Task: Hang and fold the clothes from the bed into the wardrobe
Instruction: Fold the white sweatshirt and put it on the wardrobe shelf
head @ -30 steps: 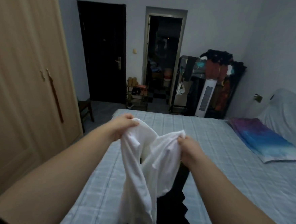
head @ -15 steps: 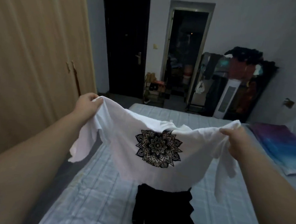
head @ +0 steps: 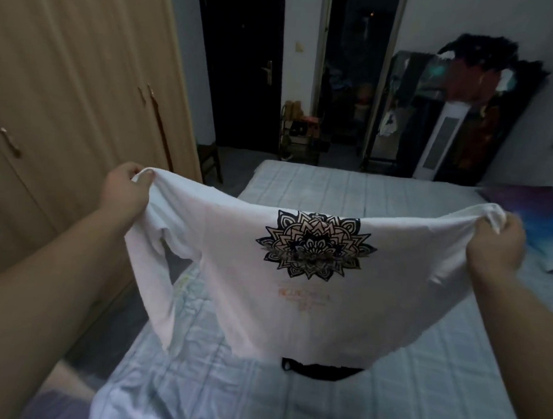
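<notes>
A white T-shirt (head: 230,291) with a black mandala print hangs spread wide in the air over the bed (head: 402,398). My left hand (head: 124,192) grips its left shoulder and my right hand (head: 495,244) grips its right shoulder. The shirt's left sleeve dangles below my left hand. A black garment (head: 322,371) lies on the bed, mostly hidden behind the shirt's hem. The wooden wardrobe (head: 65,80) stands shut along the left wall.
A purple-blue pillow (head: 542,228) lies at the bed's right. Beyond the bed are a dark closed door (head: 240,59), an open doorway (head: 353,67), a small rack (head: 301,136), a white tower fan (head: 440,142) and a loaded clothes rack (head: 492,93). A narrow floor strip separates bed and wardrobe.
My hands have pulled further apart and the shirt, bunched a second ago, now hangs stretched flat. It covers more of the black garment than before.
</notes>
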Tool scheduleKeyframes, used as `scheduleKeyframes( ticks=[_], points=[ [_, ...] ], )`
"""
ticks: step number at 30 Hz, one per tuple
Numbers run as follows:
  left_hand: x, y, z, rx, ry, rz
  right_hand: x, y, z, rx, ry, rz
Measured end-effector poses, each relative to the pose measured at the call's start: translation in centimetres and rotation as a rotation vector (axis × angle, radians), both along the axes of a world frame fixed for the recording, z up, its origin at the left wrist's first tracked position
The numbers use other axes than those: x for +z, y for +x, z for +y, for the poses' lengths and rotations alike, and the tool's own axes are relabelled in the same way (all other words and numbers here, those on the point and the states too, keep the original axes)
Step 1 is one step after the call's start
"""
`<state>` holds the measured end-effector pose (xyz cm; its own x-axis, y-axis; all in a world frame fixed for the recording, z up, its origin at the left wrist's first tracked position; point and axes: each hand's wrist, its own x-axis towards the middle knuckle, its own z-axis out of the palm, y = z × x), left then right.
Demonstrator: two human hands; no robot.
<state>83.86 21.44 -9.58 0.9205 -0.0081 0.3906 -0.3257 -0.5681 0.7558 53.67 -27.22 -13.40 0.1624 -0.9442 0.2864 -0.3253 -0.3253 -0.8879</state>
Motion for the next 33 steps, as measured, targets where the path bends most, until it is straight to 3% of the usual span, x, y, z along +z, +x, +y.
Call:
scheduleKeyframes(
  ticks=[9, 16, 23, 33],
  points=[
    [-2.0, -4.4, 5.4, -0.116, -0.035, 0.031, -1.3, -7.6, 7.8, -0.156, -0.009, -0.033],
    [-8.0, -3.0, 3.3, -0.167, 0.064, 0.117, -4.5, -8.2, 6.1, -0.175, 0.062, 0.026],
    [-17.0, 3.5, -5.3, -0.108, 0.175, 0.297, -13.3, -2.8, -1.3, -0.125, 0.135, 0.172],
    [-28.0, 12.3, -20.3, 0.031, 0.269, 0.408, -25.5, 8.0, -12.6, -0.040, 0.268, 0.275]
  ],
)
